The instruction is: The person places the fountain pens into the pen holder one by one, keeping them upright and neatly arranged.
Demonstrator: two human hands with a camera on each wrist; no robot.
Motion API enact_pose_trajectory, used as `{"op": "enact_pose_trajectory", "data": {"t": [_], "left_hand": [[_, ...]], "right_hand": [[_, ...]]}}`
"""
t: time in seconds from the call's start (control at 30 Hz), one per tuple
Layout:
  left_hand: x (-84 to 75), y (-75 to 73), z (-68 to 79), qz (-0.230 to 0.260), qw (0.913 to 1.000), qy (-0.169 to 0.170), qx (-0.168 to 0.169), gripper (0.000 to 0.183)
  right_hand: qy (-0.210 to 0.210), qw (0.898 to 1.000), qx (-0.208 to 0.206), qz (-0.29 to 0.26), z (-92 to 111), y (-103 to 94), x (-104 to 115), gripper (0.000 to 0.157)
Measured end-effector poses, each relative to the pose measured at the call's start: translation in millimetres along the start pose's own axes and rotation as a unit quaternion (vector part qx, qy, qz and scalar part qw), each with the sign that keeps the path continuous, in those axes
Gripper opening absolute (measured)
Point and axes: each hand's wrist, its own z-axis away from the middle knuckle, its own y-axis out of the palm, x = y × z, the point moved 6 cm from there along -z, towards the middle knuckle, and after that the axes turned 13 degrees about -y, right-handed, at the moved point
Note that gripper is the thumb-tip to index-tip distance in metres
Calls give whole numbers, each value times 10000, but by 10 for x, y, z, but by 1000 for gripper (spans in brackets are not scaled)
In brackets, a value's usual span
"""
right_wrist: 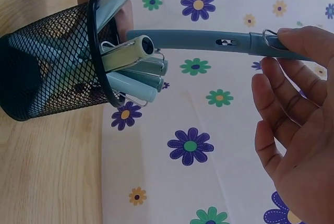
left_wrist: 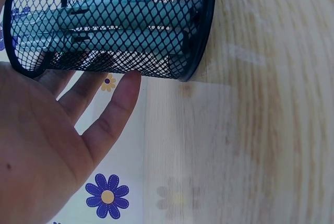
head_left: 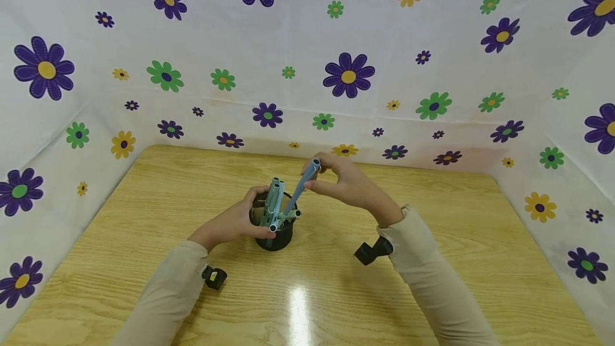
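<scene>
A black mesh pen holder [head_left: 276,240] stands on the table, and several capped pens in pale green and light blue lean out of its mouth. My left hand [head_left: 237,218] grips the holder from the left, thumb across the near side of the rim. In the left wrist view, fingers [left_wrist: 112,117] reach along the mesh. My right hand [head_left: 343,180] pinches a blue pen [right_wrist: 193,41] by its cap end, near the wire clip. That pen slants above the holder, its lower end at the rim; whether the tip is inside I cannot tell. A pale green pen [right_wrist: 125,57] pokes out beside it.
The wooden table [head_left: 432,260] runs up to a white flowered cloth [head_left: 298,31] at the back and sides. Black wrist cameras hang under both sleeves, one [head_left: 214,277] at the left and one [head_left: 373,251] at the right.
</scene>
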Motion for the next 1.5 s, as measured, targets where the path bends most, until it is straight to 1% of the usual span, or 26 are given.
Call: {"op": "enact_pose_trajectory", "data": {"t": [0.3,0.47,0.7,0.83,1.2,1.5], "left_hand": [[-2,9,3,52,10000,-42,41,102],[-13,12,14,74,10000,-23,57,102],[-8,16,16,105,9999,-36,86,101],[-9,16,16,116,9999,-46,95,102],[-4,17,11,129,9998,-58,105,102],[-8,10,6,133,9998,-63,97,102]], "right_hand": [[7,9997,235,31,-12,101,-10,11],[-155,9995,291,-30,-18,150,-14,9],[15,9987,489,-102,-13,232,-81,12],[84,9983,574,-95,-29,270,-78,12],[24,9978,664,-81,-50,305,-55,12],[96,9964,845,63,-77,291,-39,15]]}}
